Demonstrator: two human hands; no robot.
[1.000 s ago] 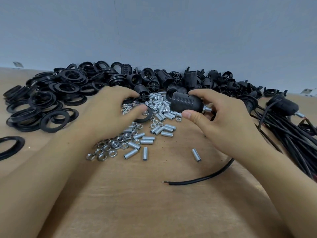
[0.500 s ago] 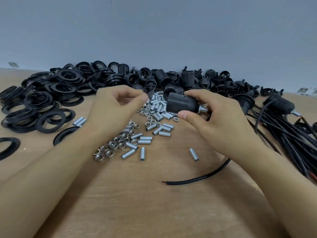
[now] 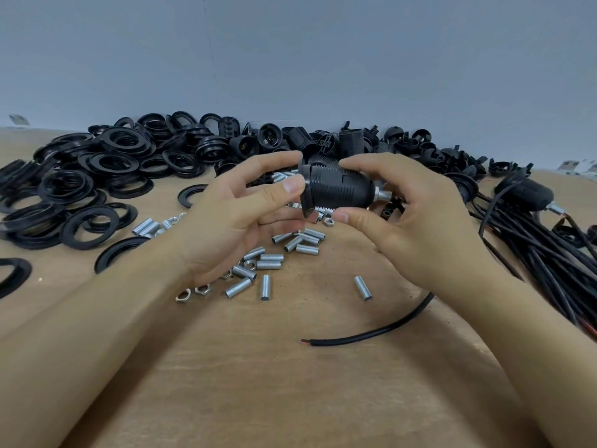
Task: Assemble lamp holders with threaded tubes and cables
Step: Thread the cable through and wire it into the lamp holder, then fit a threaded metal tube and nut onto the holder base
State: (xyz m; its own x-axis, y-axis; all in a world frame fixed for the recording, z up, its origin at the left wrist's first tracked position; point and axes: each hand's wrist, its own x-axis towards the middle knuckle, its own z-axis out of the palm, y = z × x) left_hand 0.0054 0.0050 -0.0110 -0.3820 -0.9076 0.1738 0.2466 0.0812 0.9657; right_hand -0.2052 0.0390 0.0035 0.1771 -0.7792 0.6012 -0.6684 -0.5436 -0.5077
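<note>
Your right hand point(image 3: 416, 218) grips the lamp holder point(image 3: 339, 189) lying sideways, threaded tube point(image 3: 383, 195) pointing right (toward the cables); your left hand point(image 3: 239, 215) pinches its ring point(image 3: 305, 192).

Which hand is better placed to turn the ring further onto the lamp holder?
Left. The left hand pinches the black ring at the holder's open end, while the right hand grips the lamp holder body, steadying it near the metal tube.

Soft, even overhead light fills my view; shadows under my hands stay faint. My wide lens bows the table point(image 3: 290, 399) edges, and the whole picture looks slightly smeared.
</note>
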